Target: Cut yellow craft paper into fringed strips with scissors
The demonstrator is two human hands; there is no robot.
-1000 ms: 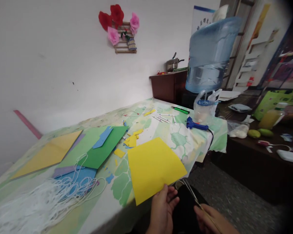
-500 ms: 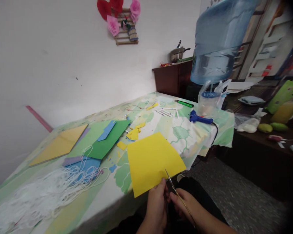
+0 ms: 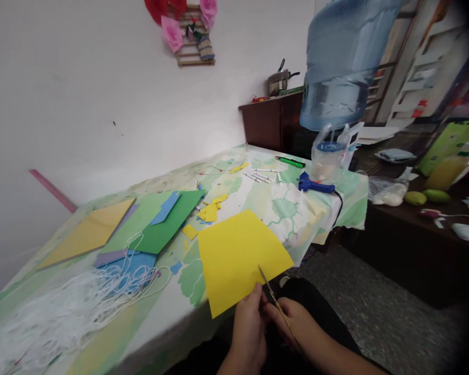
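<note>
- Yellow, flat, four-sided paper sheet (image 3: 238, 260) sits at the near edge of the green-and-white patterned tablecloth (image 3: 254, 202); I can't tell how much of it rests on the cloth.
- Left hand (image 3: 250, 319), on my feed, pinches the sheet's near edge, its thumb on top and the other fingers mostly hidden.
- Right hand (image 3: 297, 319), just beside the left, is closed around slim metal scissors (image 3: 271, 292) with a gold-toned handle.
- Their tip shows over the sheet's upper face; how far the blades are parted, I can't make out.
- Irregular yellow paper scraps (image 3: 208, 212) lie just beyond the sheet's far-left corner.
- Left of the sheet I see a dark green sheet (image 3: 170, 226) and, nearer, tangled white cord (image 3: 54, 317).
- Beyond the sheet, to its right, rests a blue glue gun (image 3: 316, 186).
</note>
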